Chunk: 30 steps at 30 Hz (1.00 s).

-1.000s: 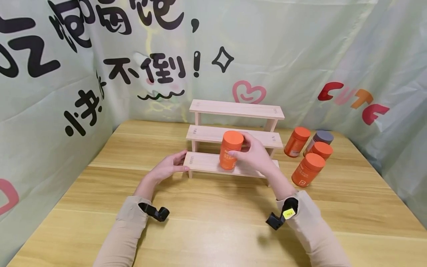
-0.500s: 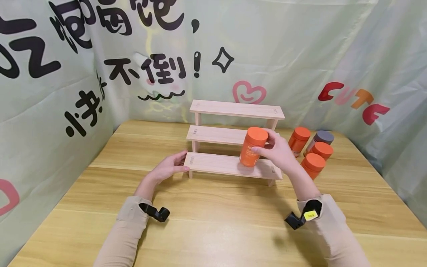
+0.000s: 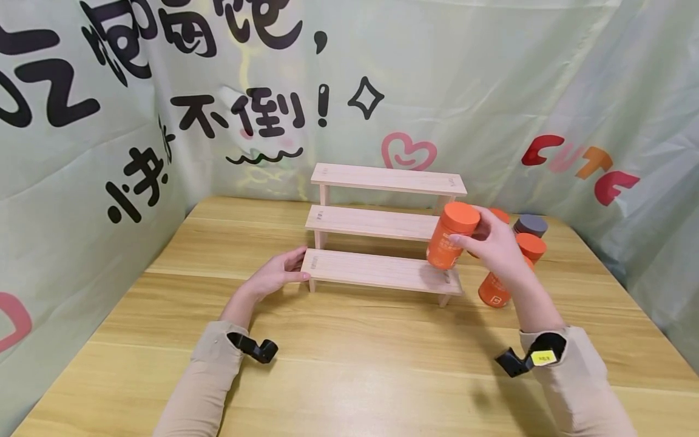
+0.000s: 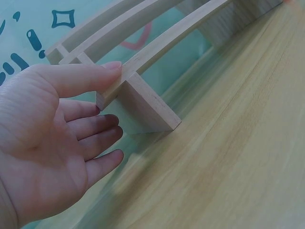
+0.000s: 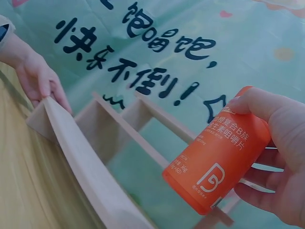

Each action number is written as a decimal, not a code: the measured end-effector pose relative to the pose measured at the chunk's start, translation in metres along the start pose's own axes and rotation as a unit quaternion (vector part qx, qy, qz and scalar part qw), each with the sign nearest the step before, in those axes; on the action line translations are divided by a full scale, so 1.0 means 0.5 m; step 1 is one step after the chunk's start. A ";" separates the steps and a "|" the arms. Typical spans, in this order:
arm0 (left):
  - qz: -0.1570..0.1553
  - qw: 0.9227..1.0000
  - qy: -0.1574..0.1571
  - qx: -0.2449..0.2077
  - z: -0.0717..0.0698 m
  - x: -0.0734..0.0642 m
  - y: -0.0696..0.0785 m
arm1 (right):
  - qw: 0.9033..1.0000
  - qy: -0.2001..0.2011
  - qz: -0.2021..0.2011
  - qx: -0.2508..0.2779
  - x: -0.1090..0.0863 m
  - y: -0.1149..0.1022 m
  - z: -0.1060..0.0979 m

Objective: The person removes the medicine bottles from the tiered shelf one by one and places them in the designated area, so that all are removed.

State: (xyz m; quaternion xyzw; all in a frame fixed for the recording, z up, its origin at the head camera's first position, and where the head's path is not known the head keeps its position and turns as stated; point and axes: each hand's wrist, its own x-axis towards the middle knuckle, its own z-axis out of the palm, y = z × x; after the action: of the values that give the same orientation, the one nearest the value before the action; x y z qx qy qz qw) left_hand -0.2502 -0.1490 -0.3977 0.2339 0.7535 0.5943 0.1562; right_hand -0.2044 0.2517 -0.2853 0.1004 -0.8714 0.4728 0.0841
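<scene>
In the head view, an orange vitamin bottle is held upright, slightly tilted, in my right hand, above the right end of the lowest step. The right wrist view shows the bottle's white lettering, with the thumb on the near side and fingers behind. A three-step wooden display shelf stands at the middle of the table. My left hand pinches the left end of its lowest board; in the left wrist view the thumb lies on the board's edge and the other fingers are loosely bent.
Right of the shelf stand several bottles: an orange-capped one, a grey-capped one, a front orange one, and another partly behind the right hand. A printed curtain hangs behind the wooden table.
My right hand has carried the orange bottle rightward from over the middle of the lowest step to its right end. The left hand and the shelf stay where they were.
</scene>
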 end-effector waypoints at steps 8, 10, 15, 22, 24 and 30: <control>-0.003 1.000 0.006 0.001 -0.001 0.001 -0.001 | 0.999 0.035 -0.003 -0.026 -0.006 0.002 -0.052; -0.003 1.000 0.007 0.002 -0.001 0.001 0.001 | 0.999 0.045 -0.001 -0.027 -0.007 0.004 -0.065; -0.003 1.000 0.006 -0.001 0.000 0.001 0.004 | 0.997 0.072 0.014 -0.021 -0.016 0.013 -0.102; -0.004 1.000 0.003 -0.006 0.000 0.002 -0.001 | 0.993 0.109 0.033 -0.045 -0.023 0.021 -0.153; -0.003 1.000 0.004 -0.005 -0.001 0.002 -0.002 | 0.991 0.117 0.034 -0.054 -0.024 0.024 -0.168; -0.004 1.000 0.002 -0.005 -0.001 0.001 -0.002 | 0.987 0.137 0.047 -0.071 -0.036 0.040 -0.209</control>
State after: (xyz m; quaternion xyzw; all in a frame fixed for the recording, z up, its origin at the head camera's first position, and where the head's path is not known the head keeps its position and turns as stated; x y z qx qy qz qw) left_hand -0.2508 -0.1494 -0.3983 0.2288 0.7516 0.5982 0.1578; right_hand -0.1869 0.3520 -0.2497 -0.0133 -0.8868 0.4221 0.1875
